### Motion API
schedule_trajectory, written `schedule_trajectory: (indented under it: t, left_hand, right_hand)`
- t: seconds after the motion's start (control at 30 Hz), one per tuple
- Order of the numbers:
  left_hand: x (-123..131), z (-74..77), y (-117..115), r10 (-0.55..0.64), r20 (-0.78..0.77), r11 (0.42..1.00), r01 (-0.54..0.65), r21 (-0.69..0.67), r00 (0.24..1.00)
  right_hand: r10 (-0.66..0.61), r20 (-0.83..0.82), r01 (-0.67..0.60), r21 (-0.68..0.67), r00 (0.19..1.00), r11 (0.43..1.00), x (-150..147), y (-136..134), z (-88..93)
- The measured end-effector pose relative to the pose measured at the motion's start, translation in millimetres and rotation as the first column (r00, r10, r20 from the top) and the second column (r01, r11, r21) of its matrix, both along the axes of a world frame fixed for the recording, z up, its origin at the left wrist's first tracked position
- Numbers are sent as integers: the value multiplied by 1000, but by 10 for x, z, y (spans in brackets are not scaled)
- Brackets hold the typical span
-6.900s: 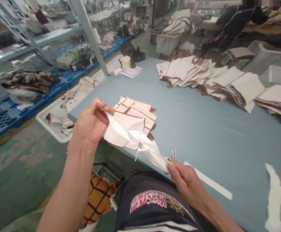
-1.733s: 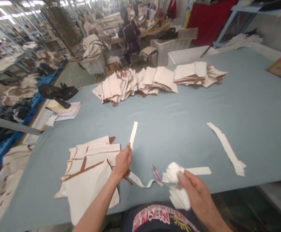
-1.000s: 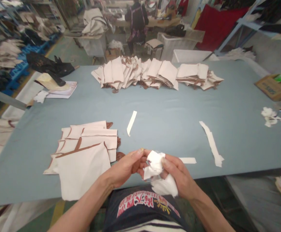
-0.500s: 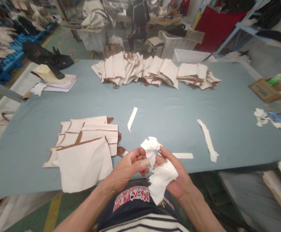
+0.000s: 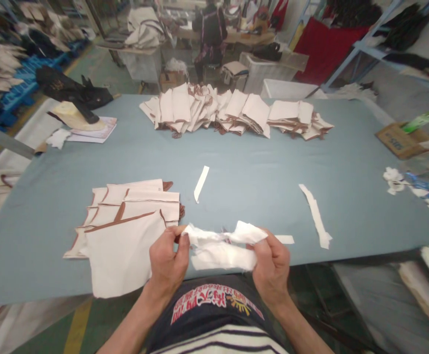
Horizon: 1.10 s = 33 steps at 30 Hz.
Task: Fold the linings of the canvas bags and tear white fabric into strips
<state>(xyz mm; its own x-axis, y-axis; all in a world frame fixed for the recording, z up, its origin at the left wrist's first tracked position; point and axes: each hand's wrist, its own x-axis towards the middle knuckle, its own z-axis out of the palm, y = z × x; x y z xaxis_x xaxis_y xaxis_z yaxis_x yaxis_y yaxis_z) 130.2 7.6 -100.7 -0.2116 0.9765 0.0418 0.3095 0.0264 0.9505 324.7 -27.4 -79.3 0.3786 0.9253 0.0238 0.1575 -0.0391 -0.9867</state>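
Both my hands hold one crumpled white fabric piece, stretched sideways just above the near edge of the blue-grey table. My left hand pinches its left end with closed fingers. My right hand grips its right end, fingers curled. Just left of my left hand lies a small stack of cream pouches with brown trim.
A long row of cream pouches lies across the far side. Loose white strips lie mid-table and to the right. A cardboard box and white scraps sit at right. A person works behind the table.
The bunched white fabric has been pulled apart and stretched out flat between my hands, which moved away from each other. Earlier my left hand let go a strip on the table.
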Motion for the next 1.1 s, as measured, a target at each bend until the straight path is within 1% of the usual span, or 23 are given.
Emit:
schedule_trajectory:
  t: [0.07, 0.13, 0.2, 0.27, 0.33, 0.43, 0.5, 0.57, 0.67, 0.77, 0.83, 0.93, 1.03, 1.1]
  left_hand:
    - [-22, -7, -25, 57, -6, 998, -56, 18, 998]
    - [-15, 2, -43, 75, 5, 997, -75, 16, 997]
    - [-11, 18, -42, 67, 38, 998, -67, -13, 997]
    - [-19, 25, -28, 50, 134, 996, -41, -74, 990]
    - [-22, 12, -11, 78, 277, 990, -41, -137, 958]
    - [19, -29, 2, 183, 439, 977, -112, -181, 880]
    - [75, -45, 5, 223, 497, 970, -139, -200, 839]
    - [134, -36, 16, 235, 537, 967, -138, -214, 810]
    - [188, 16, 68, 248, 593, 964, -136, -227, 766]
    - [201, 65, 161, 249, 623, 965, -134, -227, 742]
    - [208, 74, 223, 252, 617, 965, -148, -216, 746]
    - [233, 57, 279, 270, 563, 963, -206, -176, 781]
    - [227, 44, 275, 276, 454, 961, -256, -106, 847]
    - [174, 58, 254, 258, 344, 965, -258, -46, 903]
  right_hand:
    - [-26, 65, 25, 17, 998, 1000, 3, 34, 13]
    - [-32, 101, 31, 21, 994, 999, 0, 88, 29]
    - [-23, 130, 20, 25, 991, 999, 9, 143, 36]
    - [-19, 158, 16, 23, 987, 1000, 31, 182, 30]
    - [-31, 192, 28, 16, 981, 999, 55, 196, 10]
    - [-68, 248, 68, 7, 966, 998, 67, 181, -29]
    - [-95, 267, 99, 1, 959, 995, 58, 161, -51]
    - [-108, 257, 115, -12, 960, 993, 43, 143, -66]
    - [-86, 246, 99, -41, 966, 994, 33, 119, -74]
    - [-45, 310, 63, -48, 950, 997, 43, 96, -73]
    - [-42, 361, 58, -34, 931, 998, 48, 90, -73]
    - [-51, 417, 50, 14, 907, 999, 37, 109, -73]
    - [-60, 454, 32, 69, 889, 997, 37, 151, -57]
    - [-100, 504, 43, 125, 858, 991, 77, 179, -30]
